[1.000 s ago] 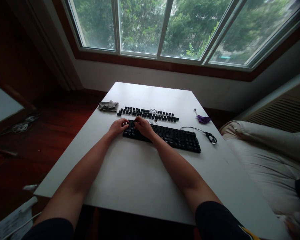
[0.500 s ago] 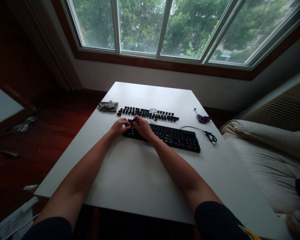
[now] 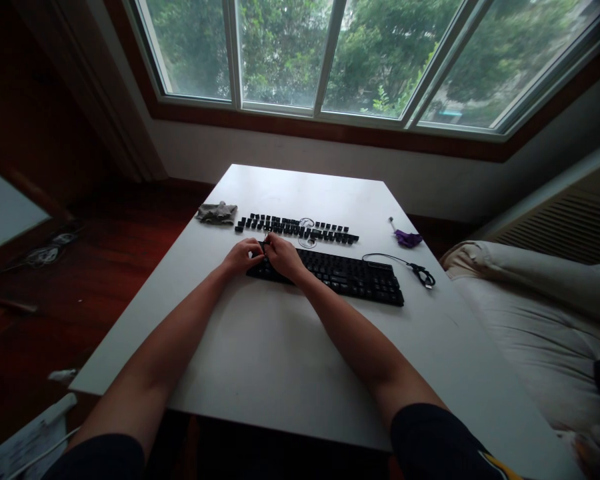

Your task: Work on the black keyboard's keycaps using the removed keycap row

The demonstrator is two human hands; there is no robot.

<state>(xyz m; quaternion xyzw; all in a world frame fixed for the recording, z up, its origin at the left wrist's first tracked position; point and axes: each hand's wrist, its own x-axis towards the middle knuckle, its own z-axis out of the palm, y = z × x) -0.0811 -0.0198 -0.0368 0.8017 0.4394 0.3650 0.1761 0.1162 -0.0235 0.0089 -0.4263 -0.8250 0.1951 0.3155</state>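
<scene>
Head view: left hand [image 3: 240, 256] and right hand [image 3: 283, 256], fingers curled narrow, meet at the 10 o'clock end of the keyboard [image 3: 337, 273]; grip contents cannot be told. Excess force could cause a slip, scattering the loose keycaps [image 3: 317, 235] at its 11 o'clock.

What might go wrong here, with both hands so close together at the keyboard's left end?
The right hand could brush the loose keycaps lying just beyond the keyboard and muddle their rows. With the left hand also at that one end, a push might twist the keyboard on the smooth-looking table.
</scene>
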